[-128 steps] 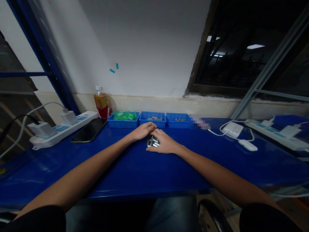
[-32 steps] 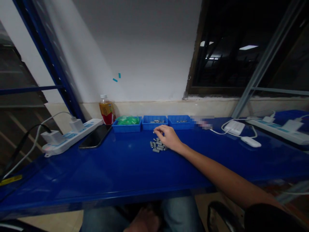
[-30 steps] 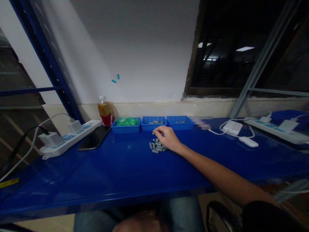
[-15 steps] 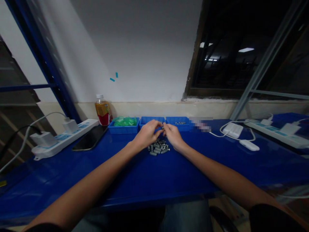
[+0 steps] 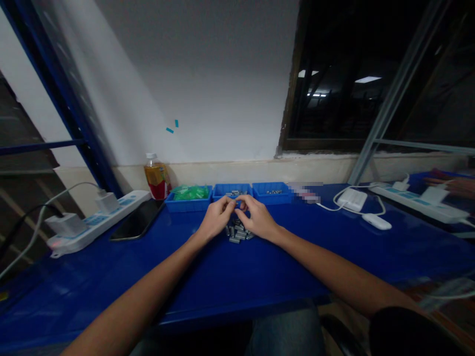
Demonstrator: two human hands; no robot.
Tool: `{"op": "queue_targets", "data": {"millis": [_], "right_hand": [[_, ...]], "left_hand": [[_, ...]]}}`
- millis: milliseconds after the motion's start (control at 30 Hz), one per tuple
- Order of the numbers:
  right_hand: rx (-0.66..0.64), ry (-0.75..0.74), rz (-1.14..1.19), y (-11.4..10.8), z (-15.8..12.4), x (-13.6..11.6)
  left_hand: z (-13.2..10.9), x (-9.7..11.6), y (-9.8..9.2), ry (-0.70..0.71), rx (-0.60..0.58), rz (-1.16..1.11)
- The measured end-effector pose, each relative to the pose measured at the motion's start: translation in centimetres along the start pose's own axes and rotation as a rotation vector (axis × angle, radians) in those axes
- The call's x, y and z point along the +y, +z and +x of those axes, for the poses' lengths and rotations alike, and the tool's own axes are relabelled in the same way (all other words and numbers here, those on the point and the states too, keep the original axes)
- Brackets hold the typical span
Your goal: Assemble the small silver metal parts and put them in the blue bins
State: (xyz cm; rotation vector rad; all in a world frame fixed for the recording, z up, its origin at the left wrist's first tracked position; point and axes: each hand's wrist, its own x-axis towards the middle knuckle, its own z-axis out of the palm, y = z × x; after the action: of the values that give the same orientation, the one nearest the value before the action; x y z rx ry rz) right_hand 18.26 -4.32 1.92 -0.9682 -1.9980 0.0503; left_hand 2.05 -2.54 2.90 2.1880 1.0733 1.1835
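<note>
My left hand (image 5: 216,216) and my right hand (image 5: 257,216) meet at the fingertips above a pile of small grey metal cylinders (image 5: 239,233) on the blue table. Both hands are closed in a pinch, and whatever lies between the fingertips is too small to make out. Just behind them stands the middle blue bin (image 5: 218,190), with some metal pieces in it. To its right, another blue bin (image 5: 272,199) holds small metal parts. The left blue bin (image 5: 188,205) contains green plastic bags (image 5: 191,192).
A drink bottle (image 5: 156,178), a phone (image 5: 137,221) and a power strip (image 5: 100,221) are at the left. White adapters with cables (image 5: 352,199) and another power strip (image 5: 417,201) lie at the right. A wall rises behind the blue table (image 5: 208,277).
Both hands have shifted slightly left, with the left fingers now closer together. More of the middle bin's contents shows. The camera view has moved a little.
</note>
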Motion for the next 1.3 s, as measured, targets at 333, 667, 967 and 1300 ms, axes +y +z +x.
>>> {"op": "queue_targets", "data": {"millis": [333, 667, 967, 1300], "right_hand": [[0.047, -0.08, -0.24, -2.0, 1.5, -1.1], [0.249, 0.366, -0.557, -5.7, 1.0, 8.0], [-0.096, 0.01, -0.314, -0.5, 0.5, 1.5], [-0.141, -0.188, -0.226, 0.0, -0.1, 0.3]], "left_hand": [[0.6, 0.5, -3.1, 0.13, -0.222, 0.215], [0.2, -2.2, -3.3, 0.288, -0.474, 0.423], [0.2, -3.9, -2.8, 0.264, -0.499, 0.552], [0.3, -2.1, -1.6, 0.034, -0.338, 0.06]]}}
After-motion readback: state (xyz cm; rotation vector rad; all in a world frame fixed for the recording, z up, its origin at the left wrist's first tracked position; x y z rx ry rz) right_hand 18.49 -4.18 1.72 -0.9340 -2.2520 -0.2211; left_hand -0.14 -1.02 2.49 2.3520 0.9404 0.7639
